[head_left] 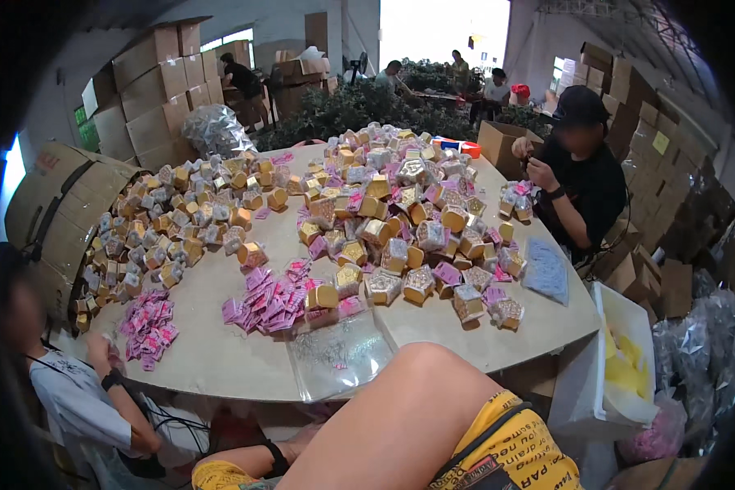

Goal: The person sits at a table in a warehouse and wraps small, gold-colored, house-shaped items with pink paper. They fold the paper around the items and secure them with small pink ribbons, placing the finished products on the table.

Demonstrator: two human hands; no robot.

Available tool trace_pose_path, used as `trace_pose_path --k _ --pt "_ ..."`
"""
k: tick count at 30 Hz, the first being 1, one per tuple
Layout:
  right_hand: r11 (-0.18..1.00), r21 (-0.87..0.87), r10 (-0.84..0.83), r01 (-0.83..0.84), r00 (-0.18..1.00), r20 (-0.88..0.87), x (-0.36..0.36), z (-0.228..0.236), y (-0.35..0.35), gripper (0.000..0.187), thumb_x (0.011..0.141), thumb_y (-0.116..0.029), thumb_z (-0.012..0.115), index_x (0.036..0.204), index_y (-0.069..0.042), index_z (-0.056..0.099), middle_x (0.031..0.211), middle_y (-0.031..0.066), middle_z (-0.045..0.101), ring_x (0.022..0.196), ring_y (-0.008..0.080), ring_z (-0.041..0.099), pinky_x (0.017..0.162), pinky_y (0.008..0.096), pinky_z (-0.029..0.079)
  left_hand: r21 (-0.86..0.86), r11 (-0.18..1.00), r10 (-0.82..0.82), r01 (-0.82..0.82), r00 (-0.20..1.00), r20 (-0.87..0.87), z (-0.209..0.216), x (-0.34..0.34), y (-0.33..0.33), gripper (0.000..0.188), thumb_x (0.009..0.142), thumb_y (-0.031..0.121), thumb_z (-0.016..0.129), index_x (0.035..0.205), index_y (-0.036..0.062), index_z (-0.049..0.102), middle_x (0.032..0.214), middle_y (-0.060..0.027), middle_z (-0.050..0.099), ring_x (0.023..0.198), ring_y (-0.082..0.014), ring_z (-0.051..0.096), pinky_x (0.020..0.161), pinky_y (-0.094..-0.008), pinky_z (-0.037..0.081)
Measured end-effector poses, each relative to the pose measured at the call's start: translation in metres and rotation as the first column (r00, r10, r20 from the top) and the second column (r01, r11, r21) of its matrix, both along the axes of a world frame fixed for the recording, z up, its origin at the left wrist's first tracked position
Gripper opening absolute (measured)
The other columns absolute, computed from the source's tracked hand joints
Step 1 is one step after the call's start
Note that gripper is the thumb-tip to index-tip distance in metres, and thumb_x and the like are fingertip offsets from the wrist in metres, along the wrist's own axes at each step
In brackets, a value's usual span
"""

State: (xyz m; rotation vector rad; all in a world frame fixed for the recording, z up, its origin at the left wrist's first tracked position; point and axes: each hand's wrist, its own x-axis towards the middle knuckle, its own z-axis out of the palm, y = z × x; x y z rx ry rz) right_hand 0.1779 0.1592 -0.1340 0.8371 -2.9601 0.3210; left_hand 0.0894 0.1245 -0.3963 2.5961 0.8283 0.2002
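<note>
The clear plastic tray or sheet, nearest the visible hand, lies flat at the near edge of the surface, glossy and see-through, with small specks on it. Below that edge, what appears to be the left hand reaches inward from the lower left, a black band round its wrist; the raised bare leg covers most of it, so I cannot tell whether its grip is clenched, released or holding something. The right hand is out of view, its grip likewise unknown. Just behind the tray sits a loose heap of flat pink packets, thin and crinkled. Further in, many-sided containers, gold and clear, pile up in a broad mound, their faceted walls shiny. To the right lies a pale blue, flat bag. Past the surface's right edge stands a white, thick-walled box with yellow contents; a seated co-worker in black raises both hands.
</note>
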Motion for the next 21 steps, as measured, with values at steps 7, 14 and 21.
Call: trace_pose_path --k 7,14,21 --pt "0.987 0.152 0.089 -0.058 0.974 -0.207 0.022 0.080 0.005 0.018 0.071 -0.016 0.060 0.076 0.001 0.066 0.074 0.0170 0.064 0.063 0.0273 0.062 0.058 0.0360 0.052 0.257 0.955 -0.178 0.147 0.979 0.103 0.049 0.026 0.018 0.022 0.080 0.008 0.060 0.101 0.0033 0.062 0.092 -0.0098 0.061 0.082 -0.0220 0.060 0.069 -0.0323 0.051" --pt "0.753 0.142 -0.648 0.642 0.761 -0.007 0.140 0.028 0.158 0.016 0.079 -0.018 0.059 0.082 -0.003 0.059 0.076 0.0138 0.055 0.075 0.0342 0.055 0.069 0.0412 0.044 0.531 0.845 -0.355 0.064 0.809 0.468 0.187 0.090 0.035 0.022 0.079 0.014 0.064 0.096 -0.0001 0.062 0.087 -0.0119 0.058 0.076 -0.0275 0.060 0.065 -0.0344 0.051" --pt "0.380 0.311 -0.912 0.871 0.408 -0.027 0.211 0.014 0.168 0.018 0.076 -0.021 0.062 0.077 -0.003 0.062 0.078 0.0133 0.060 0.077 0.0323 0.059 0.068 0.0415 0.047 0.585 0.751 -0.658 0.306 0.271 0.703 0.263 0.238 -0.022 0.022 0.085 0.024 0.052 0.076 0.0038 0.053 0.081 -0.0155 0.054 0.081 -0.0307 0.054 0.067 -0.0407 0.044"
